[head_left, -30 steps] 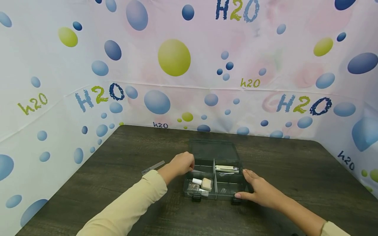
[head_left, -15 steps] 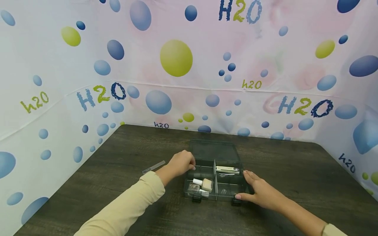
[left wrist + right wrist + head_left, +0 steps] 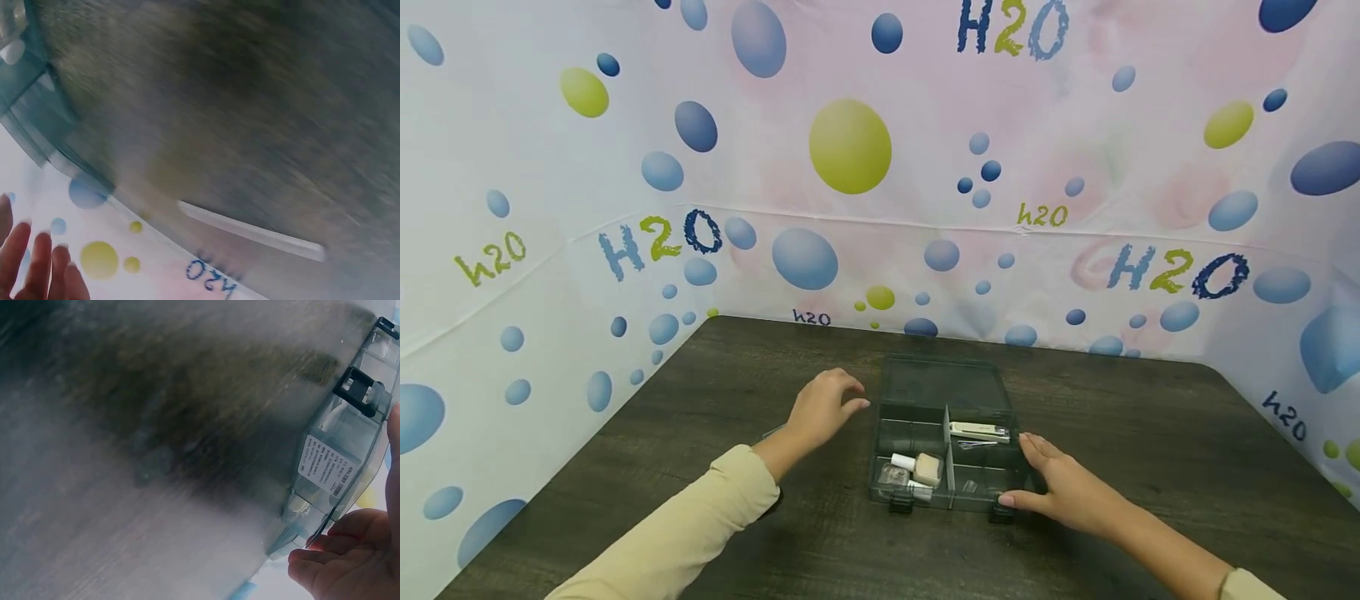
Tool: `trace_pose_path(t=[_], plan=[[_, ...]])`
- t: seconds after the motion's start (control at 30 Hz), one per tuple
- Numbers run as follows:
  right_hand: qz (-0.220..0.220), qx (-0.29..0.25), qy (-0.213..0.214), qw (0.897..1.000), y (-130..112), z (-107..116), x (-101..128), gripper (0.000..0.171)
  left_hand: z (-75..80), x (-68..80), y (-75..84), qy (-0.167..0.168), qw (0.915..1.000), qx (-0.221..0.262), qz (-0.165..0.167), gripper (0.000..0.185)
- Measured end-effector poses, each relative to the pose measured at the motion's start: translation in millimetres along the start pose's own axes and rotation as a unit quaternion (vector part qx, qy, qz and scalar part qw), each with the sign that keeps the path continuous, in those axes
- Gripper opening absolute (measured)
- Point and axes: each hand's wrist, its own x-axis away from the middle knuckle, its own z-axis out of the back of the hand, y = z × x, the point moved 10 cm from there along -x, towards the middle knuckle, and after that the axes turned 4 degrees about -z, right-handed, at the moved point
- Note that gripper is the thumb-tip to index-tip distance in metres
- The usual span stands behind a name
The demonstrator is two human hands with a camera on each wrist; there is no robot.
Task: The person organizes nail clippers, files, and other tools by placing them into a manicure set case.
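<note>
Movement first: your left hand (image 3: 820, 408) has drawn back out of the clear smoked-plastic compartment box (image 3: 951, 492) since a second ago, when its fingers were dipped into the rear left cell; it now hovers left of the box at centre frame, fingers loosely spread and holding nothing; that cell looks empty, so whatever you were doing there seems finished. Your right hand (image 3: 1063, 487) has not shifted; it rests with straight fingers laid along the right wall of the box, thumb near the front right latch, steadying rather than gripping. The box itself sits where it was, lower centre of the head view on the dark wood-grain table (image 3: 1150, 433), lid laid back flat behind it; the white-capped beige nail polish bottle (image 3: 921, 468) lies in the front left cell and the white-and-steel nail clipper (image 3: 977, 431) in the rear right one.

Hidden or doubtful: the thin clear glass nail file (image 3: 250, 230) is almost wholly covered by your left wrist in the head view; only the left wrist view shows it, lying on the table near the backdrop. Both wrist views are smeared with motion blur. The small items in the front cells are too tiny to name; possibly a second bottle.
</note>
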Motion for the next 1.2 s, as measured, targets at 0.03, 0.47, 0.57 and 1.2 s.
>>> trace_pose_path(t=[0.03,0.47,0.57,1.2], plan=[[0.0,0.0,-0.001,1.0,0.1,0.0,0.1,0.1,3.3,1.5,-4.1,0.01,0.9999,0.005,0.008,0.017],[-0.002,0.001,0.003,1.0,1.3,0.1,1.0,0.1,23.7,28.9,-57.9,0.036,0.9953,0.025,0.087,0.026],[-0.001,0.004,0.003,1.0,1.6,0.0,0.0,0.1,22.5,36.7,-70.7,0.015,0.9931,0.032,0.112,0.028],[0.008,0.007,0.008,1.0,-1.2,1.1,0.3,0.101,6.9,65.2,-103.6,-0.108,0.9834,-0.002,0.146,0.027]])
